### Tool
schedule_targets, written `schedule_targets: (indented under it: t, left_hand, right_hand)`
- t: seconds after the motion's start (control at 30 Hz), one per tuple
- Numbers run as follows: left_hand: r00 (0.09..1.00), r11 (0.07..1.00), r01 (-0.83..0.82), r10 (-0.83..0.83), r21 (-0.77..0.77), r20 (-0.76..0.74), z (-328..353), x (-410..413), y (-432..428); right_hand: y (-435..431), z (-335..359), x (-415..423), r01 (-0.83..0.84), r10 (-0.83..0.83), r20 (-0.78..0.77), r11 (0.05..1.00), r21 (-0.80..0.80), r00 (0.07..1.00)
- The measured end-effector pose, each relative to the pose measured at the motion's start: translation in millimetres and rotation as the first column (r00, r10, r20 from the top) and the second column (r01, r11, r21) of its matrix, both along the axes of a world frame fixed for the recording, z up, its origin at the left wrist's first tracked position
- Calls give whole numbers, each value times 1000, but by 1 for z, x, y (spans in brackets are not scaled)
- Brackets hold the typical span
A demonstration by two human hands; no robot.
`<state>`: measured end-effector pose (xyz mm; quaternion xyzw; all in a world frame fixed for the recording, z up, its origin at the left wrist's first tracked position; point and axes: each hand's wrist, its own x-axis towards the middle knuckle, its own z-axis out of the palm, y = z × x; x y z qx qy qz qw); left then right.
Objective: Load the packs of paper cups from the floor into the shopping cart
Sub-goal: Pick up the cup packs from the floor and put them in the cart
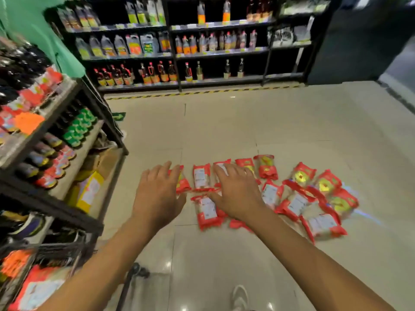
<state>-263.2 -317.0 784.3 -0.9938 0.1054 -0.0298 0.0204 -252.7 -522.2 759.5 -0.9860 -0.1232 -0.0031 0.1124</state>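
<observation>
Pale floor tiles [224, 122] are stretching ahead of me toward dark shelves of bottles [170, 43], and the packs of paper cups [296, 204] are lying scattered on that floor, mostly ahead and to my right. I am holding both hands out over the near-left end of the spread, fingers splayed and gripping nothing. My right hand [238, 194] is hovering above a pack [207, 211] whose long axis is running away from me; my left hand [158, 194] is reaching toward the leftmost pack [183, 182]. The cart [45, 272] is sitting low at my left, already carrying red packs, so I judge the right hand nearer the bulk.
</observation>
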Motion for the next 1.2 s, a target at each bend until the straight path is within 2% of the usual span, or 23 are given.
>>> schedule_targets:
  t: [0.13,0.27,0.5,0.7,0.9,0.97,1.03,1.13,1.2]
  left_hand:
    - [999,999,28,-28,-21,-37,-22,41,-42]
    - [995,1000,18,-20,-16,-101,-56,77,-52]
    - [955,999,-22,10,-38,-298,-159,152,-36]
    - [872,994,-96,60,-49,-486,-299,222,-26]
    - [747,975,-223,163,-12,-645,-486,281,-23]
    - [679,939,-342,230,-24,-697,-561,298,-22]
    - [590,858,-507,276,-82,-759,-637,315,-22]
    - [435,669,-731,306,-134,-846,-749,332,-16]
    - [338,494,-854,293,-161,-894,-828,338,-8]
  right_hand:
    - [-40,-20,36,12,-15,-50,999,-53,999]
    - [-52,-52,75,1,-19,-182,995,-102,983]
    - [-50,-143,152,104,-124,-369,992,-73,921]
    - [-51,-279,220,177,-195,-545,981,-86,815]
    - [-45,-455,276,63,-186,-632,975,-212,752]
    - [-45,-532,297,107,-206,-670,977,-187,713]
    - [-48,-608,317,217,-250,-698,966,-137,671]
    - [-59,-727,344,386,-305,-722,921,-57,620]
    - [-74,-811,360,516,-340,-727,856,23,596]
